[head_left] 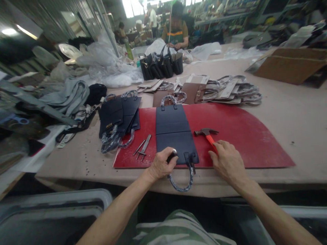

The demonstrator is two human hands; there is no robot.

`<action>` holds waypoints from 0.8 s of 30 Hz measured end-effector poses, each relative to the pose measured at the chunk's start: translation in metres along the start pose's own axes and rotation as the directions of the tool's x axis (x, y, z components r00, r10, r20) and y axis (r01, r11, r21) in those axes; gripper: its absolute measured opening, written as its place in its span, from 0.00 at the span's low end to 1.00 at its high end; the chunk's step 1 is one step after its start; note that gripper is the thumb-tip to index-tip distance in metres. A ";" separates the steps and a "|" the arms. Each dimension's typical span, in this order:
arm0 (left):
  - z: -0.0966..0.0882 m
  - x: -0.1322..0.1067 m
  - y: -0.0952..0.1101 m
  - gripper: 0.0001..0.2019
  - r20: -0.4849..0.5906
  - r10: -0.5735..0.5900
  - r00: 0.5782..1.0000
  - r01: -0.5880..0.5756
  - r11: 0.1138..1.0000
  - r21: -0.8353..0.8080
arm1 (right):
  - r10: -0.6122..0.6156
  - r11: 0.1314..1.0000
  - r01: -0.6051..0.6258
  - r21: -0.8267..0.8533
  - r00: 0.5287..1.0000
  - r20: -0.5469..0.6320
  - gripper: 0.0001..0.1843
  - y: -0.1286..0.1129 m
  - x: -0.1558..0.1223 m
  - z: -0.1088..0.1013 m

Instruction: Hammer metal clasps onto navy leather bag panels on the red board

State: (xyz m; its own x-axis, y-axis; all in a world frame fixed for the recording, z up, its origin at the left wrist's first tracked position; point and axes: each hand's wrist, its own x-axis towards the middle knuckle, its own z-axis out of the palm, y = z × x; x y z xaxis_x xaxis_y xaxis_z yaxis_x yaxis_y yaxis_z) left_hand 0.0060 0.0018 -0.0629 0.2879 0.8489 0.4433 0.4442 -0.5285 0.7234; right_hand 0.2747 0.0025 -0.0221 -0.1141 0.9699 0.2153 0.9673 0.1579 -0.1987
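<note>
A navy leather bag panel [173,121] lies flat before me, with a plastic-wrapped handle at each end. At its near left corner my left hand [162,164] is closed around a short metal punch [174,152], whose shiny round end shows above the fingers; its lower end is hidden. My right hand [228,161] grips the orange handle of a claw hammer [207,132]. The hammer's head is just right of the panel, low over the red board [230,132]. The near handle [182,188] hangs over the table edge.
Pronged punches [145,147] lie left of the panel. Farther left is a pile of navy bag panels [119,114]. Brown panels [193,92] with wrapped handles lie behind the board, and dark finished bags [162,64] stand beyond. A cardboard box [287,64] sits at right; another person [176,32] sits opposite.
</note>
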 end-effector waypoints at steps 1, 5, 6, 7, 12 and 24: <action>0.000 0.000 0.000 0.06 0.008 0.005 1.000 -0.005 1.000 -0.001 | -0.015 0.999 0.016 0.042 1.000 -0.011 0.14 -0.012 -0.007 0.003; -0.001 -0.001 0.002 0.05 0.025 0.019 0.999 -0.019 1.000 -0.015 | -0.026 0.986 0.016 0.164 0.998 0.061 0.14 -0.056 -0.029 0.016; -0.001 -0.001 0.002 0.04 0.008 -0.001 1.000 0.001 1.000 -0.026 | 0.002 0.988 -0.013 0.154 0.997 0.074 0.14 -0.063 -0.031 0.018; -0.001 0.000 0.003 0.04 -0.019 -0.029 0.999 0.029 0.999 -0.037 | 0.043 0.989 -0.054 0.141 0.995 0.085 0.15 -0.068 -0.032 0.020; -0.003 -0.002 0.003 0.04 -0.094 -0.119 0.988 0.115 0.992 -0.052 | 0.252 0.959 -0.272 0.078 0.946 0.205 0.17 -0.078 -0.024 0.013; -0.010 -0.007 0.004 0.04 -0.149 -0.183 0.972 0.163 0.977 -0.137 | 0.342 0.847 -0.384 0.368 0.923 0.175 0.21 -0.077 -0.033 0.020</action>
State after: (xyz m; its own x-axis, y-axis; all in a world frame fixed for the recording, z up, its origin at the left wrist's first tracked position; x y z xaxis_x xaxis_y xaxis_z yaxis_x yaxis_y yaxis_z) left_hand -0.0023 -0.0065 -0.0578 0.0727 0.9232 0.3773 0.3649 -0.3767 0.8514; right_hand 0.1989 -0.0377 -0.0331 0.1862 0.9818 -0.0366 0.7794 -0.1702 -0.6030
